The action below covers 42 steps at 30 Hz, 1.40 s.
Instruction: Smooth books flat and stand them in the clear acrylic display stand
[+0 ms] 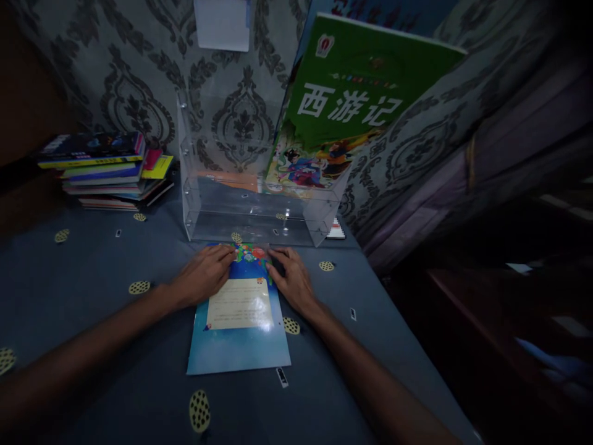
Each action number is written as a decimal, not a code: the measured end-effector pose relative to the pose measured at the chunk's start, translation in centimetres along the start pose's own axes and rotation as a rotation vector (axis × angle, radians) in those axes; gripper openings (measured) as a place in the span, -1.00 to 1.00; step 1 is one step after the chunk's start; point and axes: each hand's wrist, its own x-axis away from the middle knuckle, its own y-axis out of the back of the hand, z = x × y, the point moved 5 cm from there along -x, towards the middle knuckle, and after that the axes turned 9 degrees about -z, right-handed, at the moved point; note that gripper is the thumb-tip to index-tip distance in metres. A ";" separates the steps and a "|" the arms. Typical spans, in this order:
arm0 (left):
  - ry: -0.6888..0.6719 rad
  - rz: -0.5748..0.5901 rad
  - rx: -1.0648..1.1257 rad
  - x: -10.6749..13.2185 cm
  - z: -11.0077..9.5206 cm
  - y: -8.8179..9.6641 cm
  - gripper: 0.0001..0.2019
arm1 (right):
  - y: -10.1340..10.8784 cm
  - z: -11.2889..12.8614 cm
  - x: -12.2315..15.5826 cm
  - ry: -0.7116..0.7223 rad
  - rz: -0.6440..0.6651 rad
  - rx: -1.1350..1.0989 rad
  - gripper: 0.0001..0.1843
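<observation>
A thin blue picture book (241,352) lies in front of the stand, with a cream text panel and colourful drawings near its far end. My left hand (209,272) covers its upper left side, fingers bent over the cover. At the upper right edge, my right hand (293,278) grips with the thumb against the side and the fingers at the far corner. Just beyond both hands stands a clear acrylic book rack (252,216). A large green book (352,93) with white Chinese characters leans upright in its right part, a blue book (389,12) behind it.
A pile of books (106,173) sits at the back left of the blue tablecloth (139,346). Patterned wallpaper (139,80) rises behind the rack, with a white box (222,25) on it. To the right, the table edge drops off beside a purple curtain (430,185).
</observation>
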 end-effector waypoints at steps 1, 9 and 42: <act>-0.016 0.014 0.008 -0.5 -0.4 -0.2 -0.60 | 0.1 0.1 0.0 0.004 -0.005 -0.001 -0.61; -0.139 0.045 0.068 -5.4 -3.3 -2.2 -0.61 | 0.6 -0.6 1.0 0.032 0.001 -0.040 -0.65; -0.307 0.174 0.294 3.4 -11.7 0.5 -0.62 | 0.6 -0.1 1.0 0.094 0.090 0.002 -0.62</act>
